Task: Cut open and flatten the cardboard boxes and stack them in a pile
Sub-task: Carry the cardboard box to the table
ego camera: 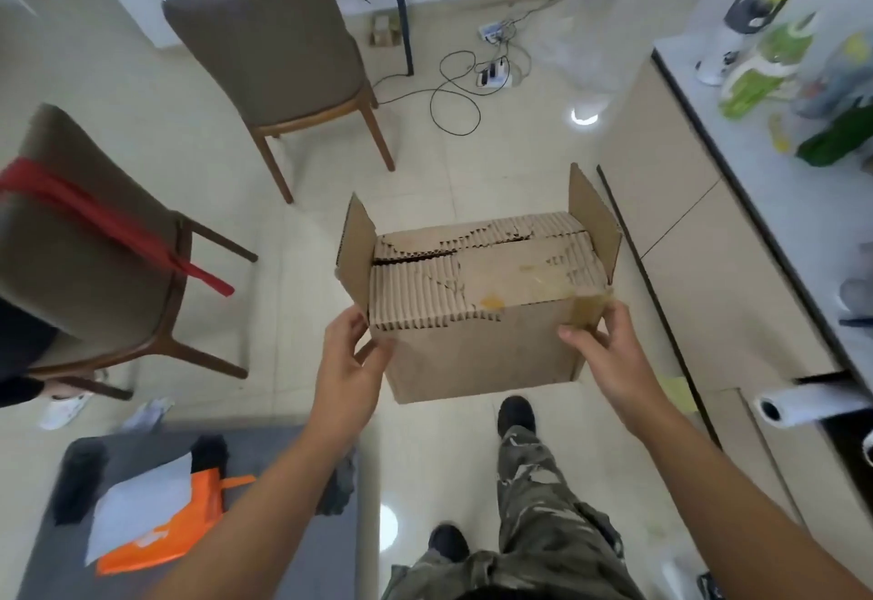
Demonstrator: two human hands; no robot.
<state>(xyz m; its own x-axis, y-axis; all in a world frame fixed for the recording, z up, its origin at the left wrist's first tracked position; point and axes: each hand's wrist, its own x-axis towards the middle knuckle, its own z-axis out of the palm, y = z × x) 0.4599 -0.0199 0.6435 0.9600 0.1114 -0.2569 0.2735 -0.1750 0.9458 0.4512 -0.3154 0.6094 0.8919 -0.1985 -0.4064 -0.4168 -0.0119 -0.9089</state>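
**Cardboard box still whole, pile not started**

Cardboard box (pixel 477 316) is up in the air between my two hands, above the floor (pixel 496 150), just ahead of my feet.

Grip:
- Left hand (pixel 347 363) is on the near-left corner. Thumb lies on the near wall, fingers curl round the edge onto the left side. Holding, not just touching.
- Right hand (pixel 609 353) mirrors it on the near-right corner, fingers bent round the edge right under the taped patch (pixel 590 309).
- No knife or cutter in either hand, and I see none near the grip.

Box state:
- Two short flaps stand up, one above each hand, left flap (pixel 356 254) and right flap (pixel 593 216).
- Between them the two long flaps are folded down, with a dark seam (pixel 415 258) running across, away from my grip. It gapes a little on the left.
- Outer paper on those flaps is ripped off, corrugation showing. Yellowish tape residue near my right fingers.
- Walls look square and upright, so it's not collapsed at all.

Progress, my read:
- Done: at most the top tape stripped. Can't tell whether the far-side or underside seams are cut, they're hidden.
- Left: open the remaining seam, fold the box flat, lay it down.
- No flattened boxes in view, so no pile yet. I'd call this early in the job, first box as far as I can see.

Around me: chair (pixel 278 56) beyond the box, counter (pixel 756 164) off my right hand, grey mat (pixel 52 552) with an orange bag (pixel 156 547) below my left arm.
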